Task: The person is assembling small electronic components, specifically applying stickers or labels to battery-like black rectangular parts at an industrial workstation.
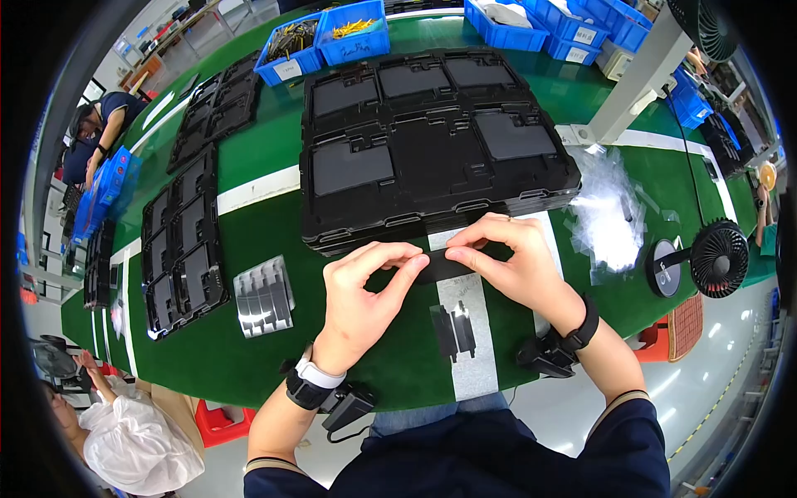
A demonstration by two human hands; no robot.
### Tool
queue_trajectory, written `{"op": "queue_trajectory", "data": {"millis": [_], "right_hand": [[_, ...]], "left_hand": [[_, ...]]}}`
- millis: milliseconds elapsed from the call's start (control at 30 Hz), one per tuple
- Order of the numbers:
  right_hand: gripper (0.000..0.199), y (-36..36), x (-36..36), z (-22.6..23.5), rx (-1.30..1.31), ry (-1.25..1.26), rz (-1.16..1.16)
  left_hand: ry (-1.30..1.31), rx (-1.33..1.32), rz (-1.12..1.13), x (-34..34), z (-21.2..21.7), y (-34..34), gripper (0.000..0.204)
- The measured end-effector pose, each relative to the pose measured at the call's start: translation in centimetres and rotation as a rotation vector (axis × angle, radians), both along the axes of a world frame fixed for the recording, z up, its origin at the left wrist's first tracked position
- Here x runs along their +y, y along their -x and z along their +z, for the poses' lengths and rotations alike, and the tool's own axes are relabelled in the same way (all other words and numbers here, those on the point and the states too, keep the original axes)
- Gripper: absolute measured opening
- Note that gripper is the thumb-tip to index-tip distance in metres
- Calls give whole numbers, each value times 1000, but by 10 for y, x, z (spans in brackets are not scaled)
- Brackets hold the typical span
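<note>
My left hand [365,290] and my right hand [516,259] are held in front of the tray stack, each with thumb and forefinger pinched together. Between the fingertips spans a small dark flat strip [437,268], gripped at either end. Just beyond them stands a stack of black plastic trays [432,158], whose top tray carries several dark grey flat panels [353,166] in its pockets; its front middle pocket shows no panel. Below my hands, thin black strips [453,332] lie on the pale band of the table. A sheet of dark strips on shiny film [264,296] lies to the left.
Clear film scraps [608,216] are heaped right of the stack, beside a small black fan [717,257]. More black trays [183,241] lie at left. Blue bins [355,31] line the far edge, and a grey post [639,83] rises at far right. Other people work at left.
</note>
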State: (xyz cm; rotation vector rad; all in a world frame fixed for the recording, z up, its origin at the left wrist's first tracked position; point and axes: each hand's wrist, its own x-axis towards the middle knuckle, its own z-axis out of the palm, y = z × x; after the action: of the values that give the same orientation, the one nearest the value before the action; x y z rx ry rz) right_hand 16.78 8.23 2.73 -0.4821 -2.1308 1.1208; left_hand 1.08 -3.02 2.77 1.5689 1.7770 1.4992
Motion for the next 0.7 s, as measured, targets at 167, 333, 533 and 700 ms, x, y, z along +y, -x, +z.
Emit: {"op": "queue_trajectory", "data": {"millis": [167,333,533,700], "right_hand": [[12,3,2,-4,-6,26,65],[11,5,2,-3,1,-34,96],[22,1,1,-6,-81,-151,75],[37,-3,0,-4,15,255,107]], "left_hand": [[-7,55,-41,3,-2,3,7],[1,93,-48,3,1,3,8],[29,-27,-89,4,-4,1,19],[230,-431,-263,2,-14,1,19]]}}
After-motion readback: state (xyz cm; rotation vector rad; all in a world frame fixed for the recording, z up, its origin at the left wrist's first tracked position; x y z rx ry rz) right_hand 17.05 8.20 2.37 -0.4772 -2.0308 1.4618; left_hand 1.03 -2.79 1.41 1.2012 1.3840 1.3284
